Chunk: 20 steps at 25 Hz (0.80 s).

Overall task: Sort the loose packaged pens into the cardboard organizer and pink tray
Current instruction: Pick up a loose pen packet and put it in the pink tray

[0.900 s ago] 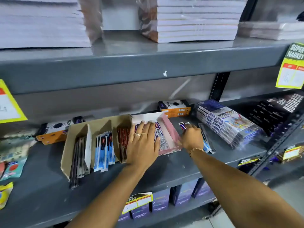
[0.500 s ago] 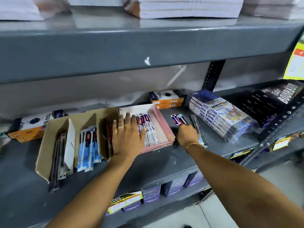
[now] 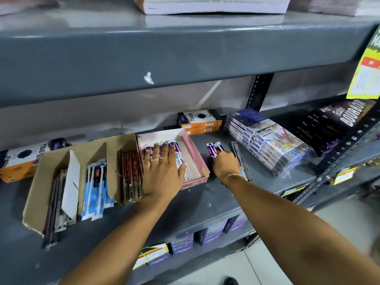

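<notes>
A brown cardboard organizer (image 3: 44,179) lies on the grey shelf with dark, blue-white and red pen packs in its slots. To its right sits the pink tray (image 3: 197,156) with several purple-white pen packs. My left hand (image 3: 163,170) rests flat on those packs, fingers spread, wearing rings. My right hand (image 3: 226,166) is to the right of the tray, fingers closed around loose purple-white packaged pens (image 3: 213,149) that stick out beyond the fingers. Another loose pen pack (image 3: 239,155) lies on the shelf beside that hand.
Orange-white boxes (image 3: 200,122) stand behind the tray and more at far left (image 3: 20,161). A wrapped stack of colour-pen boxes (image 3: 265,138) and dark biscuit packs (image 3: 337,122) lie to the right. The upper shelf (image 3: 164,50) overhangs closely.
My left hand slid forward on the packs in the tray. My right hand stayed closed on the loose pens beside the tray. The camera moved closer and lower.
</notes>
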Each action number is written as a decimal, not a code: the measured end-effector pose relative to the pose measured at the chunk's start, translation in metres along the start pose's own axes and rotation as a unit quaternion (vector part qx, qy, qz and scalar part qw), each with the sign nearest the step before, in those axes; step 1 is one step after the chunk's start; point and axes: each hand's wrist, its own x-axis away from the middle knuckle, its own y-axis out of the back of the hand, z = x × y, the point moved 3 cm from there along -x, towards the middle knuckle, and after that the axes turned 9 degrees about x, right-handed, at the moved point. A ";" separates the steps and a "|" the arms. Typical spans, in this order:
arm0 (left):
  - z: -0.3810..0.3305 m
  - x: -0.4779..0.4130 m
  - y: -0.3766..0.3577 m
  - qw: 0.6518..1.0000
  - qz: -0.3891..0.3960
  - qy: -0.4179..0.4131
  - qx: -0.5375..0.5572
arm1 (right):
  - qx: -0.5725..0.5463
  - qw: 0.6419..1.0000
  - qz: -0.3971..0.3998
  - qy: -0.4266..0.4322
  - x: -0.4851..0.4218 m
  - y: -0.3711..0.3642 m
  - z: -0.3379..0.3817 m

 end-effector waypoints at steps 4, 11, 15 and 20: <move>0.004 -0.001 0.000 0.999 0.031 0.020 0.003 | -0.016 1.000 0.006 -0.019 -0.004 -0.002 0.004; 0.011 0.004 -0.002 0.994 0.091 0.052 0.009 | -0.120 0.986 0.041 -0.111 -0.009 -0.001 0.007; 0.012 0.006 -0.003 0.995 0.085 0.046 0.018 | -0.152 0.979 0.024 -0.134 -0.006 -0.005 0.004; 0.013 0.006 -0.001 0.995 0.084 0.049 0.025 | -0.224 0.963 -0.061 -0.133 0.002 0.012 0.001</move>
